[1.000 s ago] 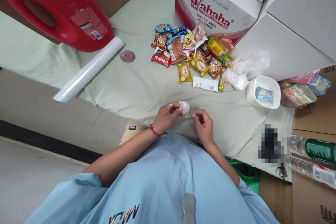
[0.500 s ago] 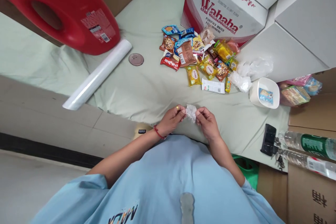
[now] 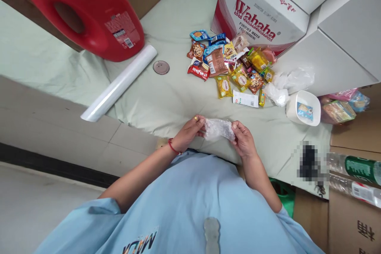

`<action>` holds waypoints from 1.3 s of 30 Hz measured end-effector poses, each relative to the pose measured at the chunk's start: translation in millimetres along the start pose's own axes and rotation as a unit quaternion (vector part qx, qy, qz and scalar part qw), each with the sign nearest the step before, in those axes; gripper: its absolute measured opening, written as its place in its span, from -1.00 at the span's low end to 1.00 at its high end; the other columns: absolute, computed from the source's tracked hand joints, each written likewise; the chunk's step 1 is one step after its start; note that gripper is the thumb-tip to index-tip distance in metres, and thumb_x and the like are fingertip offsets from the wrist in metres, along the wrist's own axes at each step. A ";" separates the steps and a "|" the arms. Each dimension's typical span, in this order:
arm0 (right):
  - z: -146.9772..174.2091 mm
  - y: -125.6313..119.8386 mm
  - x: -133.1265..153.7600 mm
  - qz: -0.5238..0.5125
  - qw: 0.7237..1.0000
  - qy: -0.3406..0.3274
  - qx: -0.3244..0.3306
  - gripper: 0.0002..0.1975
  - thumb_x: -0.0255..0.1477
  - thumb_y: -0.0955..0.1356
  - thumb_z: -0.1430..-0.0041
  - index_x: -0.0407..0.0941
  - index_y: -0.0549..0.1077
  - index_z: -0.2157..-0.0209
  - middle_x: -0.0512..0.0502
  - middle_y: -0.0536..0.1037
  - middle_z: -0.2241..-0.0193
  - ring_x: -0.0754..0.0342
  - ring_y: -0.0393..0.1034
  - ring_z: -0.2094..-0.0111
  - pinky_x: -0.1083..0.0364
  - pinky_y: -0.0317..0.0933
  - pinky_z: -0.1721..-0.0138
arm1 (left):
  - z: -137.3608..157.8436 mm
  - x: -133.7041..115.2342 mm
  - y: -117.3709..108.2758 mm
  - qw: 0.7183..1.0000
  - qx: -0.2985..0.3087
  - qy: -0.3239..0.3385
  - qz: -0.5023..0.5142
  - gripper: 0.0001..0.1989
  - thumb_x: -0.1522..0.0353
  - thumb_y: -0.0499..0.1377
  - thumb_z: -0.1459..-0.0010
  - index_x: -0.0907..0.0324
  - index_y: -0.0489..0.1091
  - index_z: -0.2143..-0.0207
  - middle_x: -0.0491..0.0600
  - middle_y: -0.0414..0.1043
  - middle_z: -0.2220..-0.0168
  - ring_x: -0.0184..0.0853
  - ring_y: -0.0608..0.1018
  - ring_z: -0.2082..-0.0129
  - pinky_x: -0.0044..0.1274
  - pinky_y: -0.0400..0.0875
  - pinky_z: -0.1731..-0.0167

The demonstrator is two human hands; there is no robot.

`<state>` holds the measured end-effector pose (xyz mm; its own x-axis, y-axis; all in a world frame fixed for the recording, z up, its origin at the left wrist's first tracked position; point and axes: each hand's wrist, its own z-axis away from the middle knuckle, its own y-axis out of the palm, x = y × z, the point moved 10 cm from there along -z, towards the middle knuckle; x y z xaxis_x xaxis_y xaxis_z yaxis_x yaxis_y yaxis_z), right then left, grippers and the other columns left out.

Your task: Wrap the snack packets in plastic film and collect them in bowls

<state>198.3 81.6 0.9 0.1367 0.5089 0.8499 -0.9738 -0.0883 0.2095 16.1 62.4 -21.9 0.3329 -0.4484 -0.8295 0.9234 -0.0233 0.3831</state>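
Note:
A crumpled clear plastic bag (image 3: 219, 129) is stretched between my two hands, just in front of my body at the near edge of the cloth. My left hand (image 3: 190, 133), with a ring and a red bracelet, pinches its left end. At the other end, my right hand (image 3: 244, 139) grips it between thumb and fingers. Beyond the hands lies a heap of wrapped snacks (image 3: 216, 61), with a white packet (image 3: 245, 99) at its near side. More crumpled clear plastic (image 3: 293, 79) rests to the right of the heap.
A white tub (image 3: 303, 122) with a blue packet inside stands at the right. At the left are a white roll (image 3: 119, 83), a round disc (image 3: 161, 67) and a red jug (image 3: 116, 12). A Wahaha carton (image 3: 258, 20) stands behind the snacks; plastic bottles (image 3: 361, 168) lie far right.
My hands have moved apart, and the plastic bag between them has been pulled from a small crumpled bunch into a wider strip. The whole view has shifted slightly.

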 end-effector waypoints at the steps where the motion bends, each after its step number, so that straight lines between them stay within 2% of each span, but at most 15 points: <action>1: 0.9 0.6 -1.3 -0.011 1.000 -0.002 0.003 -0.51 -0.02 0.57 0.04 -0.04 0.34 0.44 0.17 0.18 0.61 0.24 -0.05 0.62 0.23 -0.12 0.68 | -0.4 2.0 5.0 1.000 0.002 -0.006 0.008 -0.51 -0.11 0.22 -0.15 0.10 0.36 0.17 -0.02 0.46 0.27 -0.27 0.52 0.28 -0.45 0.49 0.31; 4: 3.1 -2.4 -7.6 -0.053 0.999 0.007 0.009 -0.52 -0.03 0.57 0.05 -0.05 0.34 0.44 0.15 0.19 0.59 0.24 -0.04 0.62 0.22 -0.08 0.69 | -3.0 7.7 23.9 0.999 0.026 -0.021 0.007 -0.43 -0.09 0.33 -0.04 0.11 0.37 0.11 -0.02 0.48 0.21 -0.26 0.52 0.23 -0.44 0.48 0.25; 7: 3.4 -16.3 -11.9 -0.106 0.994 0.021 0.007 -0.52 -0.04 0.59 0.10 -0.05 0.37 0.43 0.12 0.25 0.57 0.23 0.02 0.62 0.22 -0.06 0.72 | -7.2 10.9 34.3 0.999 0.022 -0.025 0.005 -0.46 -0.06 0.41 0.06 0.17 0.37 0.32 -0.12 0.38 0.40 -0.39 0.40 0.39 -0.53 0.35 0.34; 9: 3.2 -30.6 -11.3 -0.129 0.991 0.023 0.008 -0.52 -0.06 0.60 0.14 -0.05 0.38 0.43 0.11 0.27 0.56 0.24 0.03 0.62 0.24 -0.09 0.73 | -9.7 9.3 39.2 1.000 0.015 -0.014 0.004 -0.47 -0.05 0.41 0.05 0.18 0.32 0.43 -0.17 0.27 0.48 -0.45 0.30 0.46 -0.56 0.23 0.40; 11: 4.6 -48.9 -9.7 -0.135 0.991 0.022 -0.003 -0.53 -0.09 0.61 0.15 -0.06 0.39 0.43 0.12 0.25 0.57 0.26 0.01 0.63 0.26 -0.13 0.74 | -11.5 6.0 45.8 1.000 0.013 0.003 -0.008 -0.49 -0.02 0.41 0.02 0.18 0.30 0.45 -0.19 0.22 0.50 -0.46 0.26 0.47 -0.56 0.18 0.40; 14: 14.2 -82.3 -4.4 -0.109 0.992 0.002 -0.060 -0.55 -0.14 0.62 0.12 -0.06 0.41 0.40 0.14 0.28 0.55 0.29 0.03 0.62 0.29 -0.11 0.71 | -13.5 -1.4 50.8 0.997 -0.023 0.044 -0.057 -0.54 0.02 0.39 -0.02 0.16 0.30 0.45 -0.19 0.22 0.49 -0.44 0.27 0.45 -0.55 0.20 0.38; 17: 29.9 -101.6 -1.6 -0.067 0.993 -0.005 -0.102 -0.53 -0.02 0.56 0.00 -0.07 0.39 0.42 0.14 0.29 0.56 0.30 0.01 0.64 0.29 -0.18 0.71 | -11.7 -15.1 55.1 0.974 -0.079 0.121 -0.174 -0.65 0.11 0.34 -0.11 0.14 0.31 0.42 -0.16 0.28 0.44 -0.40 0.32 0.41 -0.53 0.26 0.34; 19: 35.9 -98.4 -3.2 -0.041 0.995 0.001 -0.089 -0.48 0.11 0.46 -0.09 -0.08 0.42 0.42 0.10 0.32 0.56 0.27 0.04 0.63 0.27 -0.18 0.72 | -7.8 -25.8 67.6 0.940 -0.085 0.185 -0.275 -0.76 0.19 0.27 -0.18 0.14 0.35 0.38 -0.12 0.34 0.39 -0.37 0.38 0.37 -0.50 0.31 0.29; 22: 33.1 -83.1 1.0 -0.001 0.997 -0.045 -0.058 -0.50 0.09 0.47 -0.08 -0.06 0.50 0.24 -0.01 0.49 0.39 0.16 0.31 0.44 0.22 0.16 0.58 | -1.7 -31.6 94.4 0.891 -0.047 0.250 -0.375 -0.86 0.26 0.18 -0.27 0.12 0.38 0.32 -0.07 0.40 0.33 -0.32 0.45 0.31 -0.47 0.36 0.22; 24: 27.0 -77.3 6.5 0.028 0.993 -0.095 -0.065 -0.54 -0.03 0.52 -0.05 -0.04 0.50 0.15 -0.02 0.55 0.29 0.10 0.40 0.30 0.16 0.31 0.38 | 0.9 -28.7 108.7 0.880 -0.009 0.259 -0.398 -0.86 0.25 0.19 -0.27 0.12 0.38 0.29 -0.05 0.42 0.31 -0.30 0.48 0.27 -0.45 0.39 0.19; 27: 19.6 -73.0 10.8 0.083 0.984 -0.136 -0.078 -0.71 -0.16 0.47 -0.14 -0.04 0.51 0.19 0.00 0.56 0.32 0.09 0.42 0.30 0.11 0.32 0.26 | 2.2 -20.4 117.6 0.890 0.030 0.231 -0.393 -0.74 0.14 0.22 -0.25 0.14 0.38 0.18 0.00 0.46 0.21 -0.26 0.51 0.20 -0.42 0.42 0.14; 30: 18.8 -63.2 14.8 0.146 0.977 -0.150 -0.051 -0.82 -0.24 0.41 -0.21 -0.05 0.53 0.25 0.00 0.57 0.36 0.09 0.41 0.35 0.09 0.29 0.27 | 1.2 -15.5 109.9 0.906 0.011 0.194 -0.377 -0.71 0.11 0.15 -0.30 0.15 0.40 0.16 0.01 0.48 0.20 -0.25 0.52 0.20 -0.40 0.42 0.13; 33: 22.0 -52.2 19.7 0.177 0.971 -0.162 -0.022 -0.85 -0.27 0.42 -0.20 -0.05 0.55 0.27 0.00 0.56 0.36 0.09 0.38 0.37 0.10 0.26 0.29 | -2.2 -12.3 91.6 0.922 -0.036 0.160 -0.350 -0.72 0.12 0.13 -0.30 0.14 0.41 0.30 -0.06 0.44 0.35 -0.31 0.47 0.32 -0.46 0.37 0.22; 36: 21.1 -48.8 17.3 0.152 0.978 -0.144 -0.020 -0.82 -0.23 0.44 -0.17 -0.04 0.55 0.29 0.02 0.53 0.41 0.11 0.33 0.41 0.11 0.22 0.34 | -7.1 -4.0 68.4 0.957 -0.062 0.107 -0.264 -0.64 0.05 0.13 -0.27 0.14 0.37 0.39 -0.15 0.30 0.48 -0.38 0.34 0.45 -0.52 0.28 0.37; 39: 18.2 -55.2 9.4 0.103 0.987 -0.110 -0.051 -0.74 -0.16 0.49 -0.10 -0.04 0.54 0.30 0.04 0.49 0.42 0.13 0.26 0.46 0.12 0.19 0.39 | -7.1 -3.2 42.2 0.972 -0.097 0.090 -0.194 -0.61 0.00 0.17 -0.21 0.14 0.36 0.39 -0.17 0.24 0.50 -0.40 0.28 0.47 -0.54 0.23 0.41</action>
<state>256.7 75.8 6.1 -0.0415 0.2897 0.9562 -0.9967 -0.0784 -0.0195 55.4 69.2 -5.8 -0.0361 -0.2755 -0.9606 0.9990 0.0166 -0.0423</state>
